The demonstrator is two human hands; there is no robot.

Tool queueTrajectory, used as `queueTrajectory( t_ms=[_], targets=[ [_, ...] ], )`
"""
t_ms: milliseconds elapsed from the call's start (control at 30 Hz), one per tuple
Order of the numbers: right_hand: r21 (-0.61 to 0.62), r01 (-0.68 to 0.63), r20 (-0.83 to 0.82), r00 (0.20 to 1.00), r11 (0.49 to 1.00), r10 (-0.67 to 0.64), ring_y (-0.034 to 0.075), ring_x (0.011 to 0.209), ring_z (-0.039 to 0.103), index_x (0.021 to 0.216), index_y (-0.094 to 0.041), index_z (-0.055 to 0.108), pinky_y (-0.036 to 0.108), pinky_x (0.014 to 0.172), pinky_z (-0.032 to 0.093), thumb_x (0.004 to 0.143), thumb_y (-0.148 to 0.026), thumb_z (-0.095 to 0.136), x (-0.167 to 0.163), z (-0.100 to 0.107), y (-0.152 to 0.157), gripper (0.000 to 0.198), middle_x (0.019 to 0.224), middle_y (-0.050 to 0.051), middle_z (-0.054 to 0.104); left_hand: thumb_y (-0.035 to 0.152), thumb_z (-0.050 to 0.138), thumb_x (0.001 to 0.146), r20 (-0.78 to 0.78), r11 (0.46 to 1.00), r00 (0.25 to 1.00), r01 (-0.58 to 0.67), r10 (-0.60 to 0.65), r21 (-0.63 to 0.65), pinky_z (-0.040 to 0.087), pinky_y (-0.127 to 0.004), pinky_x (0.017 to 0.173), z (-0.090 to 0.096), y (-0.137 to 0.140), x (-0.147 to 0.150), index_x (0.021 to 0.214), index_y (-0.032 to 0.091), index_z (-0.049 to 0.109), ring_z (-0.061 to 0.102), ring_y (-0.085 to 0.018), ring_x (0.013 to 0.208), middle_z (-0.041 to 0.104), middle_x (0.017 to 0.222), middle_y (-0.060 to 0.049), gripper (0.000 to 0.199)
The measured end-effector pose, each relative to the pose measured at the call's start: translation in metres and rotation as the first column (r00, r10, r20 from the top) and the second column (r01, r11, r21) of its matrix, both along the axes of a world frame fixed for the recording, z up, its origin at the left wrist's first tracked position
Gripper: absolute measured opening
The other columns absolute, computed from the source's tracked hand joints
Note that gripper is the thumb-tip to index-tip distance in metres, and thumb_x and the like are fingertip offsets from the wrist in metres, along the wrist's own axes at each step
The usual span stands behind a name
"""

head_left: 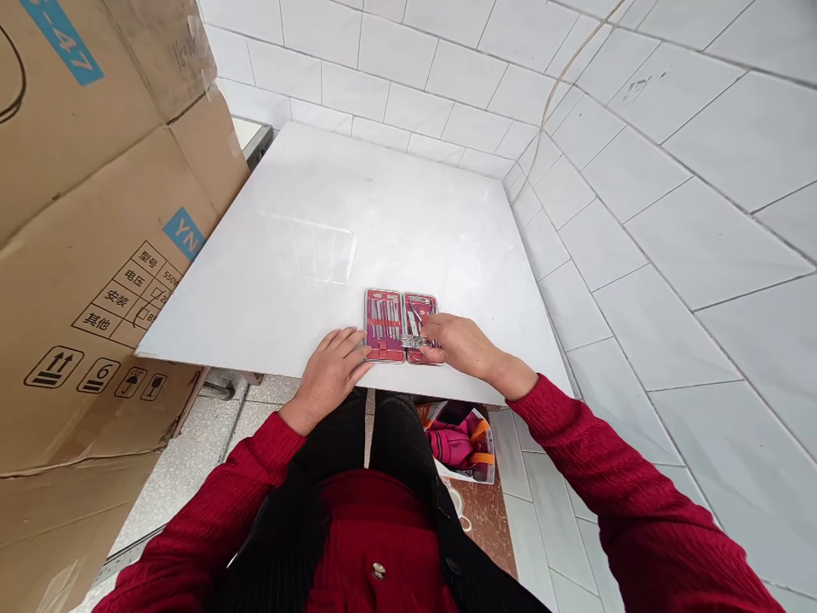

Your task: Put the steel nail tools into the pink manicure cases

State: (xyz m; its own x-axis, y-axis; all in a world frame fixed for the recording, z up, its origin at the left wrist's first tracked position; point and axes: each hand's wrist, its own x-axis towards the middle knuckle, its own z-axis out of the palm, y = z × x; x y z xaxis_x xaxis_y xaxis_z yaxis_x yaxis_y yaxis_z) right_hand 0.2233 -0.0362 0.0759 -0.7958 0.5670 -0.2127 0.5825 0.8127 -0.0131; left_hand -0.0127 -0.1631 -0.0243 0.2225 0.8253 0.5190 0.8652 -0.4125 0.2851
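A manicure kit case (385, 352) lies unfolded on the white table, its red lining facing up. Slim metal tools (385, 310) stand in a row under a strap in its left half. More metal tools sit in the right half, partly covered by my right hand (460, 345). That hand is closed around a shiny metal nail clipper (413, 340), held over the case near the fold. My left hand (335, 368) rests flat on the table with fingers stretched out, its fingertips at the case's lower left edge.
A large cardboard box (108, 255) rises along the left side of the table (408, 204). Tiled walls (638, 221) border the back and right, with a thin cable (550, 94) in the corner. Below the front edge stands a bag with pink contents (453, 444).
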Motion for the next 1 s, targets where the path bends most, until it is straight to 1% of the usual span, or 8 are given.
queueTrajectory(
  t_ms=[100, 267, 367, 467, 633, 767, 833, 1000],
  targets=[
    [-0.008, 0.105, -0.1, 0.989, 0.994, -0.106, 0.018, 0.085, 0.059, 0.091, -0.017, 0.07, 0.028, 0.067, 0.034, 0.095, -0.029, 0.062, -0.015, 0.001, 0.001, 0.016, 0.093, 0.007, 0.068, 0.028, 0.055, 0.102, 0.023, 0.999, 1.0, 0.001, -0.002, 0.051, 0.051, -0.05, 0.109, -0.003, 0.0, 0.001, 0.115, 0.018, 0.069, 0.06, -0.028, 0.128, 0.067, 0.131, -0.013, 0.021],
    [0.031, 0.188, -0.166, 0.969, 0.982, -0.181, 0.021, 0.085, 0.064, 0.09, -0.017, 0.07, 0.029, 0.066, 0.035, 0.094, -0.033, 0.06, -0.092, -0.006, -0.008, 0.019, 0.094, 0.008, 0.071, 0.023, 0.054, 0.102, 0.026, 0.993, 0.999, 0.03, -0.033, 0.11, 0.056, -0.044, 0.102, -0.004, -0.004, 0.001, 0.108, 0.018, 0.07, 0.065, -0.025, 0.118, 0.071, 0.124, -0.012, 0.018],
    [0.04, 0.167, -0.157, 0.975, 0.985, -0.159, 0.024, 0.088, 0.066, 0.095, -0.016, 0.072, 0.031, 0.066, 0.039, 0.096, -0.034, 0.058, -0.136, -0.015, -0.013, 0.022, 0.099, 0.012, 0.072, 0.021, 0.052, 0.102, 0.026, 0.995, 0.999, 0.037, -0.039, 0.098, 0.057, -0.046, 0.101, -0.004, -0.006, 0.0, 0.111, 0.019, 0.071, 0.067, -0.025, 0.114, 0.072, 0.122, -0.011, 0.021],
    [0.027, 0.125, -0.147, 0.982, 0.992, -0.12, 0.026, 0.094, 0.068, 0.103, -0.014, 0.071, 0.031, 0.069, 0.043, 0.097, -0.038, 0.059, -0.157, -0.022, -0.014, 0.028, 0.106, 0.014, 0.072, 0.02, 0.05, 0.102, 0.026, 0.996, 0.998, 0.048, -0.05, 0.074, 0.057, -0.048, 0.099, -0.005, -0.005, -0.001, 0.118, 0.021, 0.07, 0.068, -0.025, 0.113, 0.074, 0.118, -0.01, 0.025],
    [-0.047, 0.157, -0.238, 0.957, 0.986, -0.164, 0.023, 0.094, 0.067, 0.109, -0.017, 0.071, 0.03, 0.07, 0.043, 0.097, -0.043, 0.062, -0.135, -0.018, 0.005, 0.03, 0.108, 0.009, 0.073, 0.017, 0.05, 0.101, -0.009, 0.995, 0.999, 0.047, -0.046, 0.084, 0.055, -0.047, 0.104, -0.006, -0.004, 0.0, 0.114, 0.019, 0.07, 0.065, -0.026, 0.119, 0.071, 0.125, -0.011, 0.023],
    [-0.028, 0.278, -0.18, 0.943, 0.96, -0.279, 0.02, 0.087, 0.066, 0.1, -0.018, 0.073, 0.029, 0.07, 0.042, 0.095, -0.023, 0.06, -0.1, -0.009, 0.027, 0.014, 0.1, 0.006, 0.074, 0.014, 0.05, 0.101, -0.011, 0.995, 0.999, 0.047, -0.046, 0.085, 0.053, -0.047, 0.107, -0.005, -0.005, 0.001, 0.114, 0.019, 0.069, 0.065, -0.025, 0.121, 0.071, 0.127, -0.01, 0.023],
    [-0.012, 0.219, -0.171, 0.961, 0.976, -0.218, 0.02, 0.092, 0.066, 0.105, -0.019, 0.074, 0.029, 0.074, 0.044, 0.094, -0.014, 0.057, -0.087, -0.008, 0.034, 0.021, 0.106, 0.006, 0.072, 0.014, 0.051, 0.101, -0.014, 0.994, 0.999, 0.049, -0.048, 0.093, 0.053, -0.047, 0.107, -0.005, -0.005, 0.001, 0.114, 0.018, 0.069, 0.065, -0.025, 0.121, 0.071, 0.127, -0.01, 0.023],
    [0.007, -0.107, -0.166, 0.98, 0.994, 0.107, 0.021, 0.114, 0.06, 0.119, -0.022, 0.072, 0.028, 0.079, 0.045, 0.092, -0.003, 0.054, -0.079, -0.011, 0.043, 0.037, 0.12, 0.007, 0.067, 0.014, 0.05, 0.101, -0.028, 0.995, 0.998, 0.054, -0.052, 0.08, 0.053, -0.048, 0.107, -0.006, -0.005, 0.0, 0.116, 0.019, 0.068, 0.065, -0.025, 0.122, 0.07, 0.128, -0.01, 0.024]
  ],
)
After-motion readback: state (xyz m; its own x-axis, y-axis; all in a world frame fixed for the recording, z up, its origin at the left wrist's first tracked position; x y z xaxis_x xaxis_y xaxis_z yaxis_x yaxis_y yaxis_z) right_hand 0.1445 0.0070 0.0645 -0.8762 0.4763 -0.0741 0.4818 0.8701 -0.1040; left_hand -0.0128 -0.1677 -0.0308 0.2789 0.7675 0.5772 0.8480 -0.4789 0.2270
